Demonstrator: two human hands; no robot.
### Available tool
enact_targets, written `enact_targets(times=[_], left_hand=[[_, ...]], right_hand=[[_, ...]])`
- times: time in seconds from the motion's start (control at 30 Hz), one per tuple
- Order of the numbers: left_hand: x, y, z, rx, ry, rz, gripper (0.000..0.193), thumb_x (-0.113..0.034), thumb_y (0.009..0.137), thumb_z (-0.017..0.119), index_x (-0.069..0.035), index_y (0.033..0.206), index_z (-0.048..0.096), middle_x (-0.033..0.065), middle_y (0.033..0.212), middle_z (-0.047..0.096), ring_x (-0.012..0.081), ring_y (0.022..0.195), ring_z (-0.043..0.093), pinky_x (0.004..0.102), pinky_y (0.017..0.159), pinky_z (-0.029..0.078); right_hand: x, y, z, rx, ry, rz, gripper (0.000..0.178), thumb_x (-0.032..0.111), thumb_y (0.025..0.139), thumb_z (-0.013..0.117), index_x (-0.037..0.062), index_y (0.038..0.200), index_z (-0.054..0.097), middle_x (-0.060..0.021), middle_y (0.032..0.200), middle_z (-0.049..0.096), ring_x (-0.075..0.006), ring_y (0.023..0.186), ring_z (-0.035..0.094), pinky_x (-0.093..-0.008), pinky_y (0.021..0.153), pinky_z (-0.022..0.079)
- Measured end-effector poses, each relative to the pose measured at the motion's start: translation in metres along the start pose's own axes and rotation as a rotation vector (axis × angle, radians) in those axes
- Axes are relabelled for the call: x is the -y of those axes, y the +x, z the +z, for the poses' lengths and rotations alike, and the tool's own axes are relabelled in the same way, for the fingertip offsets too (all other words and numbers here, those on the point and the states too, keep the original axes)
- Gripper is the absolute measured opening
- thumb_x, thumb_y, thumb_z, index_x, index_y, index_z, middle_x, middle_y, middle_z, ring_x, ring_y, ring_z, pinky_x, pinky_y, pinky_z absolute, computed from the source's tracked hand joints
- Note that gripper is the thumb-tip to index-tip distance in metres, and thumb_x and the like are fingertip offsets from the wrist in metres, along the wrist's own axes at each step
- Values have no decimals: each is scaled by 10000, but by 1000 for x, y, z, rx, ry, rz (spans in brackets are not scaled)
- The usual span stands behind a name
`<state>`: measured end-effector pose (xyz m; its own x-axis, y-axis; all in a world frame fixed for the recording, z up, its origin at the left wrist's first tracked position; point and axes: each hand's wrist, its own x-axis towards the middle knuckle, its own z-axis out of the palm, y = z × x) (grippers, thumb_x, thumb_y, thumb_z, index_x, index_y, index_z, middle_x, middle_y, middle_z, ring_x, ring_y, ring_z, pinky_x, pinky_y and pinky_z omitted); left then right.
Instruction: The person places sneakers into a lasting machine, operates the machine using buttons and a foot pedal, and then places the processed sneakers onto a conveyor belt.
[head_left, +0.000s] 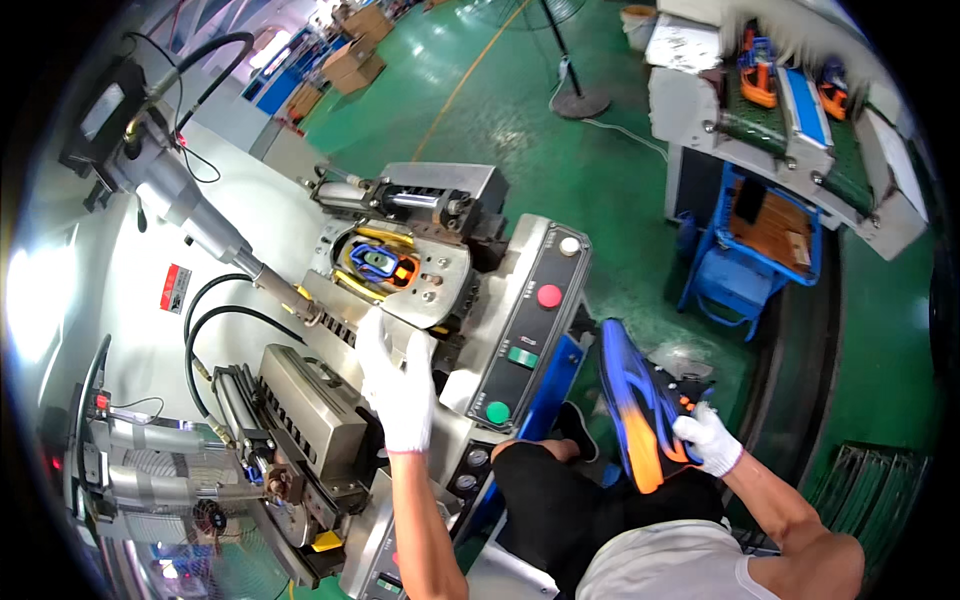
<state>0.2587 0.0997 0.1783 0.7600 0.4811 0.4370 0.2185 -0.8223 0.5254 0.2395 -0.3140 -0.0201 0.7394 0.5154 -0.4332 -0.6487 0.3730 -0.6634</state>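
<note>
My left hand (402, 388), in a white glove, reaches over the metal bed of a press machine (470, 370). Its thumb and fingers are spread, and nothing shows between them. Beyond the fingertips, a blue and orange shoe (375, 262) sits in the machine's oval holder (430, 270), framed by yellow pads. My right hand (709, 441), also gloved, grips a dark sneaker (640, 410) by its upper, over my right leg. Its blue and orange sole is turned partly toward me, with the orange end nearest my lap. The fingertips inside the shoe are hidden.
A control panel (525, 325) with red and green buttons runs along the machine's right side. A slanted cylinder (190, 200) and black hoses hang at left. A conveyor (790, 110) carries shoes at far right, above a blue cart (750, 270). A fan base (580, 104) stands on the green floor.
</note>
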Motion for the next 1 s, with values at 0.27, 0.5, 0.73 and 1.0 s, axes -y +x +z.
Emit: enact_targets(times=[0.27, 0.5, 0.73, 1.0], left_hand=[[161, 174, 93, -203, 25, -364, 709, -292, 925, 759, 30, 1503, 503, 200, 1387, 652, 277, 1235, 639, 371, 1084, 479], [211, 223, 133, -297, -91, -342, 284, -155, 1010, 632, -33, 1257, 700, 80, 1159, 735, 186, 971, 690, 326, 928, 542], [54, 217, 13, -528, -558, 74, 307, -88, 1069, 498, 85, 1292, 617, 189, 1061, 722, 260, 1038, 709, 376, 1061, 557], [76, 98, 29, -233, -240, -221, 619, -265, 952, 753, -13, 1479, 549, 197, 1476, 601, 295, 1359, 589, 391, 1151, 448]], right_hand=[[39, 46, 28, -70, -48, 104, 729, 95, 847, 747, -21, 1517, 484, -56, 1292, 691, -131, 963, 637, -315, 841, 528], [50, 70, 42, -34, -113, 179, 867, 59, 819, 698, -59, 1605, 351, -107, 1617, 469, -165, 1385, 518, -338, 1179, 403], [35, 70, 48, -55, -169, -12, 692, 106, 883, 679, -38, 1522, 455, -71, 1305, 648, -146, 1076, 636, -331, 960, 519], [28, 74, 98, 46, 27, -168, 524, 121, 942, 682, -4, 1431, 541, -28, 1149, 692, -135, 948, 678, -320, 862, 557]])
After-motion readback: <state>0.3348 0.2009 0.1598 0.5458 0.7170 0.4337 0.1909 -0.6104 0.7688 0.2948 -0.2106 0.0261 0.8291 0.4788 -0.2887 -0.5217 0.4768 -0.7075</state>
